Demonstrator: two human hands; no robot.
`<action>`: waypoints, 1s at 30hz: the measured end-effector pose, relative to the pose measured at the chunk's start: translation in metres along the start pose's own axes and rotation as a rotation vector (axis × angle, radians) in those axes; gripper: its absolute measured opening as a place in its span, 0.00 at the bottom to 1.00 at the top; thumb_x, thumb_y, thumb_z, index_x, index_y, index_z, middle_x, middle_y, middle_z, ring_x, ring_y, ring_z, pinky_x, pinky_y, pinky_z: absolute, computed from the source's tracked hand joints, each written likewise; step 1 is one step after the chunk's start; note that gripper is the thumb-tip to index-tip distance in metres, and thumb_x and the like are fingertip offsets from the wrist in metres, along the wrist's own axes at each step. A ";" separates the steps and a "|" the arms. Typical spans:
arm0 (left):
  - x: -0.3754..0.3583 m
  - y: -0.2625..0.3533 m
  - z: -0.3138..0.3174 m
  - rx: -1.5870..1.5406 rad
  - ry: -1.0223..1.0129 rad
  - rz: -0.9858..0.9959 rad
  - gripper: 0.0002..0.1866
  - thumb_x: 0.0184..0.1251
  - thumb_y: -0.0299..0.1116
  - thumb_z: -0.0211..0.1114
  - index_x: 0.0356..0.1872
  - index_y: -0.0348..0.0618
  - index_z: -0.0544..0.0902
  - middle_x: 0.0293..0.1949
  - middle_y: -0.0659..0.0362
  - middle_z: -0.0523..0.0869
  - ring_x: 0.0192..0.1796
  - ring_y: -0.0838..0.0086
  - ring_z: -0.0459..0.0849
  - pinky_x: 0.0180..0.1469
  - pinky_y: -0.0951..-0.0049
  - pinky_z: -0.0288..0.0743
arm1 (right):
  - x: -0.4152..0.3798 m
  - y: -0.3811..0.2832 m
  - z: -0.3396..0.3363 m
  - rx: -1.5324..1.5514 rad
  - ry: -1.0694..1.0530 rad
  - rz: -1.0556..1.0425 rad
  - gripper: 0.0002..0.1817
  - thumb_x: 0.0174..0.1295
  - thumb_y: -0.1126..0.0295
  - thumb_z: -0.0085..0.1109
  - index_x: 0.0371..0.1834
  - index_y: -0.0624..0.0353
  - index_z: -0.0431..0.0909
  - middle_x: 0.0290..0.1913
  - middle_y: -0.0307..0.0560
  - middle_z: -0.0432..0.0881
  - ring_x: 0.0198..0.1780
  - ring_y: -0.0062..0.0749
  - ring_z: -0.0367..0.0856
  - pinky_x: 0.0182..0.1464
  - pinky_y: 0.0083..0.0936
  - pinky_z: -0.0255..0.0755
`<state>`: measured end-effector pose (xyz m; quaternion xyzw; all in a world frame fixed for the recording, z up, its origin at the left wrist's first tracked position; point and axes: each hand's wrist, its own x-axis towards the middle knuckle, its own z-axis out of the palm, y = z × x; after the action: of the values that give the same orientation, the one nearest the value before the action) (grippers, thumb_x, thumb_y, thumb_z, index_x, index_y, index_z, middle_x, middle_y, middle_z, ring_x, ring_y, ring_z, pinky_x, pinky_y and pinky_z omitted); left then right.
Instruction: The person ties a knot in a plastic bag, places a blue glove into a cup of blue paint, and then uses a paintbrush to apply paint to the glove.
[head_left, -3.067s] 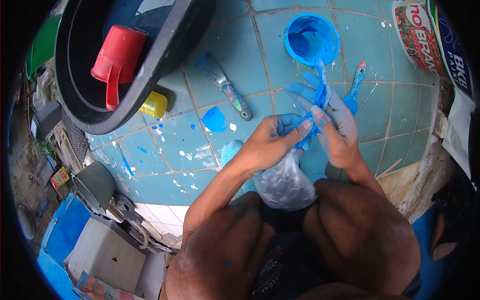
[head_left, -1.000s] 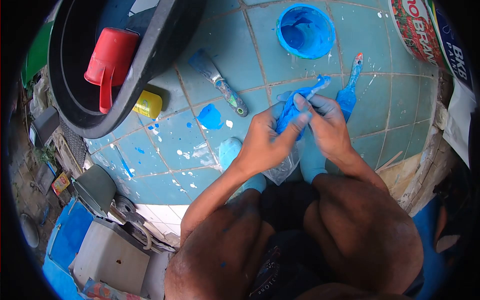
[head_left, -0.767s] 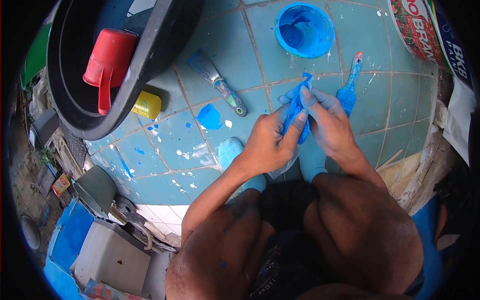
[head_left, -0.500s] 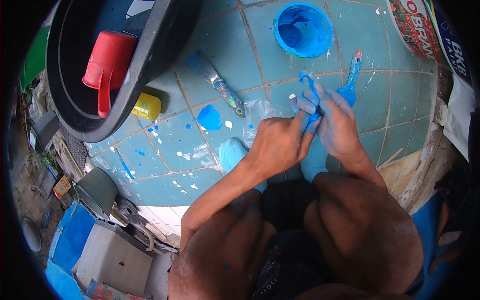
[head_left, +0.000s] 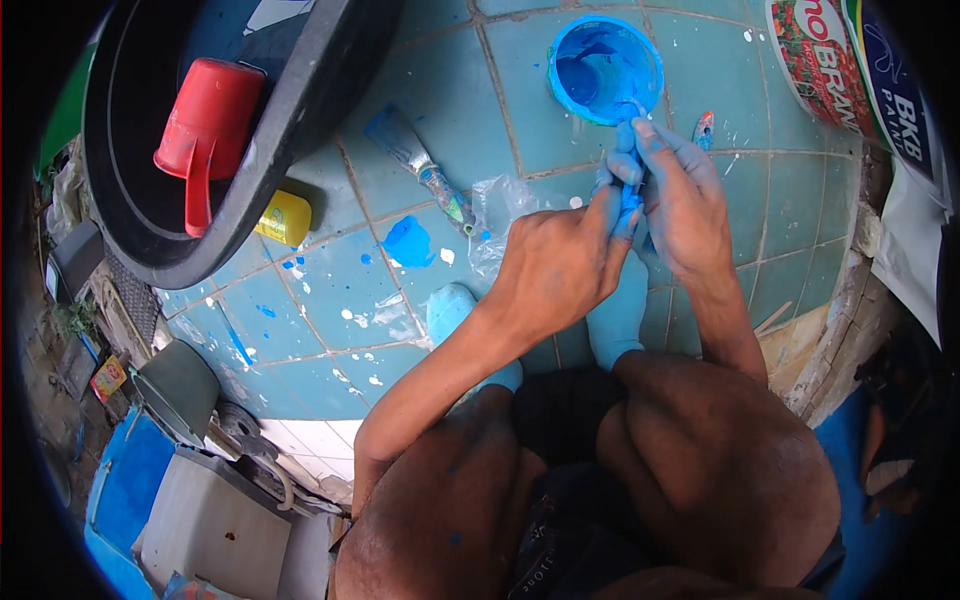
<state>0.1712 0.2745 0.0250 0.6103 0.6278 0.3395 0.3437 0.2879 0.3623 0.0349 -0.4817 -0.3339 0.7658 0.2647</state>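
Observation:
My left hand (head_left: 560, 262) and my right hand (head_left: 690, 205) are together, both pinching a thin, soft blue strip (head_left: 629, 180) smeared with paint; I cannot tell what it is. Its upper end overlaps the near rim of a small blue tub (head_left: 556, 90), which has blue paint inside. Blue paint coats the fingers of both hands. Behind my right hand lies a paint-covered brush (head_left: 705, 128), mostly hidden. A clear plastic bag (head_left: 497, 212) lies on the tiles beyond my left hand, touching the handle of another paint-stained brush (head_left: 425, 170).
A black basin (head_left: 120, 225) at upper left holds a red dipper (head_left: 212, 120). Beside it lies a yellow container (head_left: 286, 218). Blue and white paint spots the tiled floor (head_left: 460, 90). Printed paint packaging (head_left: 820, 70) stands at upper right, and a grey bin (head_left: 215, 530) at lower left.
Both hands have moved slightly up toward the tub, bringing the strip's end to its rim. My right hand now covers more of the brush behind it. The view has shifted slightly.

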 end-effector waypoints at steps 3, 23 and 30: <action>-0.001 0.000 0.000 -0.003 -0.018 -0.002 0.16 0.64 0.29 0.62 0.49 0.31 0.74 0.15 0.49 0.77 0.18 0.53 0.79 0.21 0.58 0.71 | 0.004 -0.002 -0.002 -0.124 -0.011 0.020 0.16 0.74 0.61 0.45 0.37 0.63 0.77 0.26 0.35 0.73 0.30 0.17 0.70 0.35 0.16 0.68; 0.016 -0.002 0.000 -0.063 0.023 0.017 0.10 0.65 0.32 0.63 0.32 0.36 0.73 0.11 0.51 0.74 0.15 0.55 0.76 0.19 0.59 0.70 | 0.031 -0.031 0.004 -0.470 0.145 0.019 0.13 0.71 0.64 0.50 0.34 0.60 0.77 0.24 0.35 0.73 0.26 0.18 0.69 0.30 0.18 0.65; 0.015 0.001 -0.002 -0.087 0.022 0.040 0.11 0.64 0.32 0.64 0.32 0.36 0.73 0.14 0.53 0.75 0.17 0.57 0.78 0.21 0.61 0.71 | 0.032 -0.038 0.005 -0.536 0.133 0.027 0.13 0.70 0.63 0.51 0.31 0.60 0.77 0.21 0.33 0.70 0.24 0.18 0.67 0.29 0.18 0.64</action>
<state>0.1697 0.2893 0.0263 0.6034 0.6039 0.3800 0.3561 0.2741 0.4082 0.0473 -0.5881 -0.5003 0.6201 0.1390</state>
